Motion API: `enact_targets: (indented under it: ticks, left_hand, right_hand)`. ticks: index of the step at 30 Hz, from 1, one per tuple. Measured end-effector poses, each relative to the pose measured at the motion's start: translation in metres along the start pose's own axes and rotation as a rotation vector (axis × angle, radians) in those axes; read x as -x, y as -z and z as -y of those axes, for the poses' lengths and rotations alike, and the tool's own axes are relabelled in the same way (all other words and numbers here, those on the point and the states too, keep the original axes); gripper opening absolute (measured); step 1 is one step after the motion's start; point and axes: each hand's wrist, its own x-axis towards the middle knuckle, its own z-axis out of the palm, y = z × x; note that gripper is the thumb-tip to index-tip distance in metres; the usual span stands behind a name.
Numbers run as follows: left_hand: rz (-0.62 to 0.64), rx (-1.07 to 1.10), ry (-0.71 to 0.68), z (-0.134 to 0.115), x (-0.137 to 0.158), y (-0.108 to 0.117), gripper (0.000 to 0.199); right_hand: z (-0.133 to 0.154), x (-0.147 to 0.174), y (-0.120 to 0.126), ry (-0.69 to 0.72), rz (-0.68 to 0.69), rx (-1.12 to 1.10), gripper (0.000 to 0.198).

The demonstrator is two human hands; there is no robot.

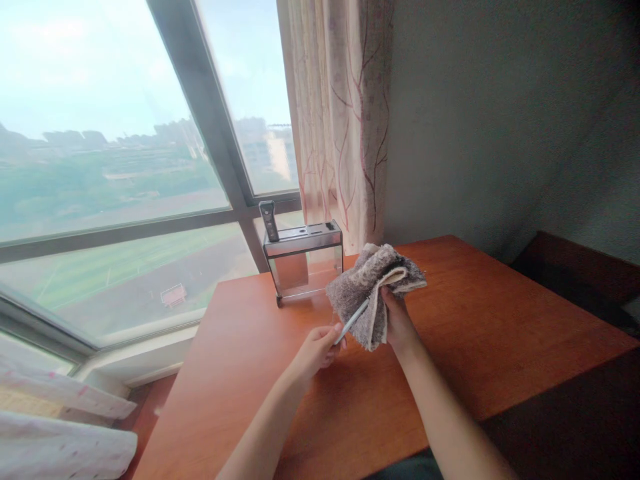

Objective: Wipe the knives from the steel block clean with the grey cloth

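Note:
My left hand (320, 348) is closed in a pinch on a slim pale-grey utensil (354, 316). Its upper end goes into the folds of a fluffy grey-brown cloth (356, 283), so I cannot make out what kind it is. Fingers of my right hand (396, 317) are wrapped round the folded cloth from the right, thumb on top of it. Both hands are over the wooden table, and the cloth's pale underside shows at the fold. Just behind and left of the cloth stands a clear-sided knife block (303, 238), with one dark-handled knife (269, 220) upright in its left end.
The reddish-brown table (480, 320) reaches to the window (120, 147) on the left. A patterned curtain (345, 120) hangs behind the block. More pale curtain fabric (60, 440) lies at the lower left. A dark wooden piece of furniture (580, 273) stands beyond the table at the right.

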Motion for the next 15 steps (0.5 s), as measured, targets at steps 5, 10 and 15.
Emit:
enact_targets:
  ticks: [5, 10, 15]
  left_hand:
    - [-0.350, -0.331, -0.337, 0.002, -0.004, 0.000, 0.040]
    - [-0.462, -0.504, -0.447, 0.004, -0.003, 0.008, 0.035]
    - [-0.416, -0.471, -0.435, 0.002, -0.001, 0.008, 0.038]
  right_hand:
    - [0.000, 0.001, -0.005, 0.028, -0.048, -0.014, 0.046]
    - [0.001, 0.002, -0.006, 0.025, -0.075, 0.033, 0.047]
    - [0.001, 0.003, -0.004, -0.026, -0.003, 0.039, 0.045]
